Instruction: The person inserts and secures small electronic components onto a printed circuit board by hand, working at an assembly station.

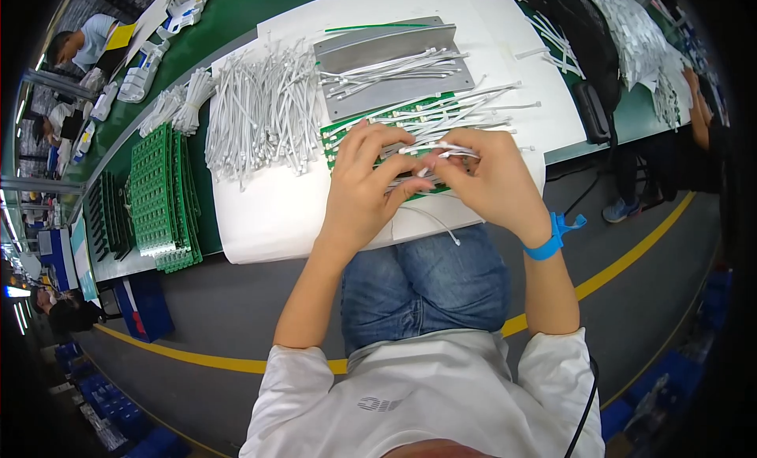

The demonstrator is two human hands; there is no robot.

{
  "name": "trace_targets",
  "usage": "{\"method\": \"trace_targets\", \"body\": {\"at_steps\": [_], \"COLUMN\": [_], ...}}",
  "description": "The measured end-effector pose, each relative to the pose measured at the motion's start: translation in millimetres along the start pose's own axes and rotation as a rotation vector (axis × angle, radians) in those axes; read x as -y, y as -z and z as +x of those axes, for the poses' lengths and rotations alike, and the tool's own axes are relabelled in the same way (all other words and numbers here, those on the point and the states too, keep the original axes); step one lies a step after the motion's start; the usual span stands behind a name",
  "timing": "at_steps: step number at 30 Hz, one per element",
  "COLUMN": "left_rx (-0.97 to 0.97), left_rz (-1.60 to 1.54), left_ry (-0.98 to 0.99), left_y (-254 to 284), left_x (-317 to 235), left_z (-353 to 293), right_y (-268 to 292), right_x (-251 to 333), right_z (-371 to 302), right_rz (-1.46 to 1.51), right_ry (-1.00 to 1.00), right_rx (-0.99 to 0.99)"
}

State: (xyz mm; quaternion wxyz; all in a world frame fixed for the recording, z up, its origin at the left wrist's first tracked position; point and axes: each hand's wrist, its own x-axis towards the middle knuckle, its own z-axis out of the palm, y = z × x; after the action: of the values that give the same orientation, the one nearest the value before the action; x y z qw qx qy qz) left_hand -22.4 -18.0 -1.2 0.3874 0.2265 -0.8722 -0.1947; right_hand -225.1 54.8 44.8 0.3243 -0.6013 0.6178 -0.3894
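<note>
My left hand and my right hand meet over a green circuit board panel near the front edge of the white sheet. Fingers of both are closed around the small end of a white cable, which is partly hidden by them. Many similar white cables lie across the panel, their free ends pointing right. One cable hangs loosely toward the table edge below my hands. A blue wrist strap circles my right wrist.
Behind the panel stands a grey metal fixture with cables on it. A large cable pile lies left, with upright green board panels farther left. A black bag and a dark case sit right. Other people are nearby.
</note>
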Motion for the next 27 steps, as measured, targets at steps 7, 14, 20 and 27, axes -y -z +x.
{"method": "trace_targets", "body": {"at_steps": [7, 14, 20, 27], "left_rx": [0.085, 0.063, 0.046, 0.035], "left_rz": [0.166, 0.196, 0.174, 0.183], "left_ry": [0.033, 0.014, 0.010, 0.021], "left_y": [4.4, -2.3, -4.0, -3.9], "left_x": [-22.1, -16.2, -14.3, -15.5], "left_z": [8.4, 3.7, 3.7, 3.7], "right_y": [2.9, 6.4, 2.8, -1.0], "right_x": [-9.3, -16.0, -13.0, -3.9], "right_z": [4.8, 2.3, 3.8, -4.4], "right_rz": [-0.336, -0.029, -0.107, -0.261], "right_ry": [-0.067, -0.045, -0.095, -0.114], "right_rx": [-0.138, -0.131, -0.151, -0.185]}}
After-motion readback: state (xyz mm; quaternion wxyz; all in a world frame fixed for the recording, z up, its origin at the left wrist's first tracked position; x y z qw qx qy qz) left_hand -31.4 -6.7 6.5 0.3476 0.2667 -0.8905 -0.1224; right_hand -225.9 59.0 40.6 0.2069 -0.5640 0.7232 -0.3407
